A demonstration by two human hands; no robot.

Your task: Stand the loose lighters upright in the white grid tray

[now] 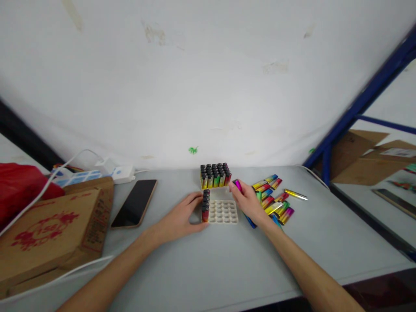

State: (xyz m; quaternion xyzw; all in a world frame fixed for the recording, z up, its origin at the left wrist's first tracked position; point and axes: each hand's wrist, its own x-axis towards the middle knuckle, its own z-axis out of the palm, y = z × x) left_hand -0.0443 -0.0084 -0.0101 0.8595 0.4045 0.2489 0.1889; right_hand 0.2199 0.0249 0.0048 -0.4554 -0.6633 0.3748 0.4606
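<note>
My left hand (182,216) curls around the left end of a white tray (224,212) with rows of round sockets. Its thumb is at the front corner and its fingers are at the back. One column of black-topped lighters (206,206) stands upright along that end; the other visible sockets hold nothing. Just right of the tray, my right hand (247,201) pinches a shiny magenta lighter (238,185). Beside and partly behind that hand lies a loose pile of shiny multicoloured lighters (268,201). Farther back stands a block of upright lighters (216,175) in several rows.
A phone (134,203) lies left of my left hand. Farther left are a cardboard box (55,225), a red bag (24,190) and a white power strip (122,174) with cables. A white wall rises behind the grey table (201,268). A blue metal frame (344,117) borders the right side.
</note>
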